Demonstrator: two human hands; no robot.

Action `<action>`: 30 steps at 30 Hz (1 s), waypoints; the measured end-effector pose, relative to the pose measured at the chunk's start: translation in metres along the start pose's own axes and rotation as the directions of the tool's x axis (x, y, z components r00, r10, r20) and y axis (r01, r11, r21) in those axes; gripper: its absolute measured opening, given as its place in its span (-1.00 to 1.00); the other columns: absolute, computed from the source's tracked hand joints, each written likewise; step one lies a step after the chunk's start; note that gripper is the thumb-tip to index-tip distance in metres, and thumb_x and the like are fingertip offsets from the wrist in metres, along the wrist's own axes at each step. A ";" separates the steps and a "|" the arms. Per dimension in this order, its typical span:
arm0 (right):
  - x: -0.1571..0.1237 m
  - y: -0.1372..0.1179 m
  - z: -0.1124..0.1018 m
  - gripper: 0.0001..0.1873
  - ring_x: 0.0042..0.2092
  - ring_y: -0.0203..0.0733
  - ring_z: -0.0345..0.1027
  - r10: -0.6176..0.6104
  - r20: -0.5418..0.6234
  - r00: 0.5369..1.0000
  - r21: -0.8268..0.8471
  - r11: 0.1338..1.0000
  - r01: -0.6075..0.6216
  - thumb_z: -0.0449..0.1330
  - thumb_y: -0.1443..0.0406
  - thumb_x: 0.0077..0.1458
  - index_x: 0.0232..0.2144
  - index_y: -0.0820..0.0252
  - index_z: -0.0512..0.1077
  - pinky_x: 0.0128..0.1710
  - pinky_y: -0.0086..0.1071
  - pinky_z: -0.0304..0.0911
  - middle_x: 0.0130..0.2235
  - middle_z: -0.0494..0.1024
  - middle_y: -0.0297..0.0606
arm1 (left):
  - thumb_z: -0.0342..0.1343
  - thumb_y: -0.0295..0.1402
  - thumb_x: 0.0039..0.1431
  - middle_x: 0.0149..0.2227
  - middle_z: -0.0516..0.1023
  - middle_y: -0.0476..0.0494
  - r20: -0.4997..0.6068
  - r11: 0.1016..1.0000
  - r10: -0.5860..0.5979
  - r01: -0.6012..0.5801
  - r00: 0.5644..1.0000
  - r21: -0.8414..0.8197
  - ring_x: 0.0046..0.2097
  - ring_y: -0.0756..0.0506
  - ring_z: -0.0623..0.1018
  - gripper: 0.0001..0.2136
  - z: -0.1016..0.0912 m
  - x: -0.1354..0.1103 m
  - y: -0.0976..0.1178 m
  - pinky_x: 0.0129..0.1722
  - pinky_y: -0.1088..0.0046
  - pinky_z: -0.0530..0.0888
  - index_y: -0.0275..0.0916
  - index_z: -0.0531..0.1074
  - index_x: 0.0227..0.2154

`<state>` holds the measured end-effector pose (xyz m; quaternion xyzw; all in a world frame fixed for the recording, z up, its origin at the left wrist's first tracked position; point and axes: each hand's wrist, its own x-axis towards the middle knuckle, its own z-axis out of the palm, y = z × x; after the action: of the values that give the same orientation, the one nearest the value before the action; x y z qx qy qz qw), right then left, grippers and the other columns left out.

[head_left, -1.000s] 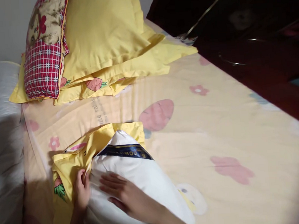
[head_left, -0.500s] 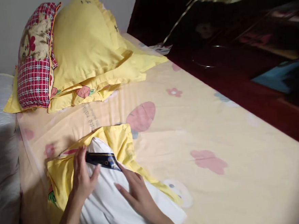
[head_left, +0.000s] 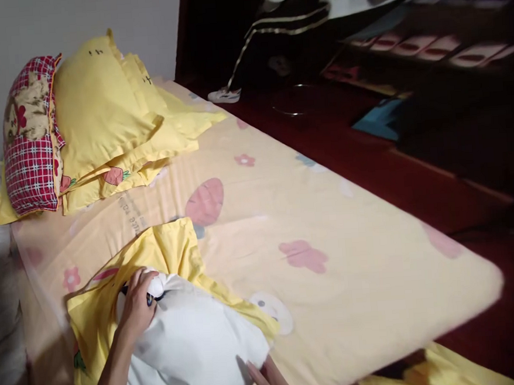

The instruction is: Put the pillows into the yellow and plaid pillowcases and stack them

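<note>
A white pillow [head_left: 196, 331] lies on a spread yellow pillowcase [head_left: 164, 252] near me on the bed. My left hand [head_left: 137, 303] is closed round the pillow's far left corner; white fabric bulges beside its fingers. Part of a dark label [head_left: 150, 298] shows under that grip. At the pillow's lower right end, my right hand [head_left: 272, 382] rests against the side with a straight finger apart from the rest. Part of this hand is hidden or cut off by the frame's bottom.
Yellow pillows [head_left: 101, 98] and a red plaid cushion [head_left: 30, 167] stand against the wall. The patterned sheet [head_left: 355, 279] covers the bed. Another person's leg and white shoe [head_left: 224, 95] show beyond it, near a shoe rack [head_left: 427, 48]. Yellow cloth [head_left: 449, 369] lies past the near edge.
My right hand has moved from the label down to the pillow's near right end. My left hand has closed over the corner, covering most of the label. The view has turned right.
</note>
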<state>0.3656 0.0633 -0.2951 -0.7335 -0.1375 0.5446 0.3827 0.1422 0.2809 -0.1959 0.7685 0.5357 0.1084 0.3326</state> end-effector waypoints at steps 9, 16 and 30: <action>-0.040 -0.068 0.089 -0.34 0.13 0.12 0.38 -0.302 0.407 0.862 0.060 0.951 0.305 0.23 -0.03 0.00 0.08 0.18 0.44 0.15 0.00 0.28 0.09 0.52 -0.01 | -0.06 -0.52 0.05 0.27 0.36 -0.15 0.306 0.987 0.001 0.049 0.952 -0.155 0.24 -0.14 0.39 -0.34 -0.017 -0.023 0.025 0.21 0.25 0.36 -0.11 0.18 0.28; -0.056 -0.046 0.098 -0.43 0.05 0.16 0.43 -0.313 0.407 0.858 -0.103 0.918 0.383 0.21 0.30 -0.20 -0.03 0.17 0.48 0.10 0.01 0.30 0.02 0.56 -0.03 | 0.14 -0.31 -0.02 -0.10 0.58 -0.19 0.504 0.932 -0.118 -0.079 0.856 0.353 0.05 -0.28 0.47 -0.62 -0.024 -0.061 0.045 0.19 0.01 0.27 -0.14 0.53 -0.08; -0.106 -0.026 0.140 0.33 0.17 0.36 0.24 -0.478 0.374 0.795 -0.257 0.770 0.584 0.45 0.10 -0.33 0.40 0.21 -0.13 0.15 0.09 0.13 0.19 0.35 0.15 | 0.02 -0.43 0.05 -0.12 0.62 -0.25 0.309 0.855 -0.488 0.377 0.816 0.356 -0.03 -0.16 0.56 -0.71 -0.004 -0.133 0.053 -0.06 0.40 0.45 -0.24 0.53 -0.17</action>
<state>0.2053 0.0723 -0.2192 -0.6334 -0.4924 0.4782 0.3573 0.1264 0.1525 -0.1346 0.6696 0.6306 -0.2017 0.3366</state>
